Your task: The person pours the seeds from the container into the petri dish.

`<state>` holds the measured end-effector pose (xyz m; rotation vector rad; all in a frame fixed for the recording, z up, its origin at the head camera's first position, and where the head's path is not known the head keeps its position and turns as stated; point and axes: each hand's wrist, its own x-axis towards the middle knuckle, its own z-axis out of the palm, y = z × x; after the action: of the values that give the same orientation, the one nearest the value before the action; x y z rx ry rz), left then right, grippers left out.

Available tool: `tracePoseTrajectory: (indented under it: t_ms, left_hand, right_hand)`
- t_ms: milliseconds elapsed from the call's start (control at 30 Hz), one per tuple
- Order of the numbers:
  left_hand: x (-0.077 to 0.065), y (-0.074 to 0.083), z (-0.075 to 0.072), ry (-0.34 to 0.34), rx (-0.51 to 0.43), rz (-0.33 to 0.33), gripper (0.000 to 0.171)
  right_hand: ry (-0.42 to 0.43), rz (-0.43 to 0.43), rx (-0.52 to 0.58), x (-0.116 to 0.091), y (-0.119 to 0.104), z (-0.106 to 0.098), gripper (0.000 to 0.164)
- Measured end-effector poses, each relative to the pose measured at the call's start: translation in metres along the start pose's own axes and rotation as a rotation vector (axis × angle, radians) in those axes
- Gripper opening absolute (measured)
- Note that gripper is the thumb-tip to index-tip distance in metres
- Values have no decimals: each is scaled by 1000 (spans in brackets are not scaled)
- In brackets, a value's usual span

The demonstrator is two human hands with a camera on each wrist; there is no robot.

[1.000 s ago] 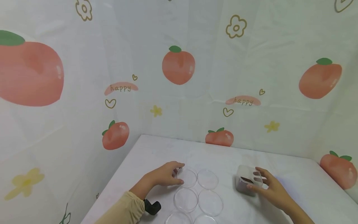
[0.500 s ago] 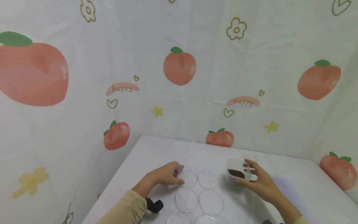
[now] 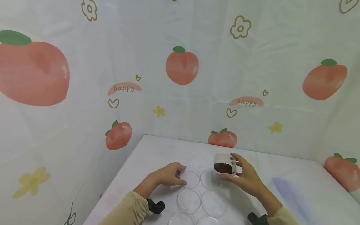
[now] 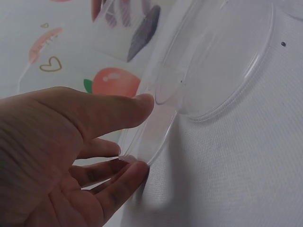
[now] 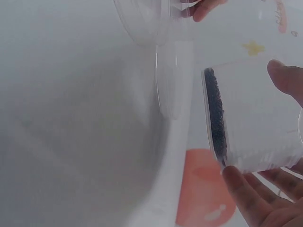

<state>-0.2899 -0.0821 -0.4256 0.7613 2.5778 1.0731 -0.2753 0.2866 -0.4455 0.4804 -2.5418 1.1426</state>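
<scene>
Head view: the left hand [image 3: 170, 174] curls its thumb and fingers around the edge of a clear round dish [image 3: 192, 178], the far-left one of six lying in two columns on the white counter [image 3: 168, 147]; the nearest pair is cut off by the frame. Gripped between thumb and fingers of the right hand [image 3: 248, 178], a clear square container [image 3: 220, 158] of dark granules [image 3: 223, 168] is raised off the counter near the far-right dish [image 3: 209, 182], apart from it. Each wrist wears a black device [image 3: 156, 206]. Behind hangs a pale sheet [image 3: 197, 103] printed with peaches.
</scene>
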Motion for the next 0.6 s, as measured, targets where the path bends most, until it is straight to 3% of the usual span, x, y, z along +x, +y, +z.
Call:
tracePoseTrajectory:
  t_ms: [333,600]
  left_hand:
    - [-8,6,2,-2,-73,1,66]
    - [-9,8,4,0,-67,10,66]
  right_hand:
    - [43,-133,-52,7,-24,16,99]
    - [62,-252,-192,12,-44,27,98]
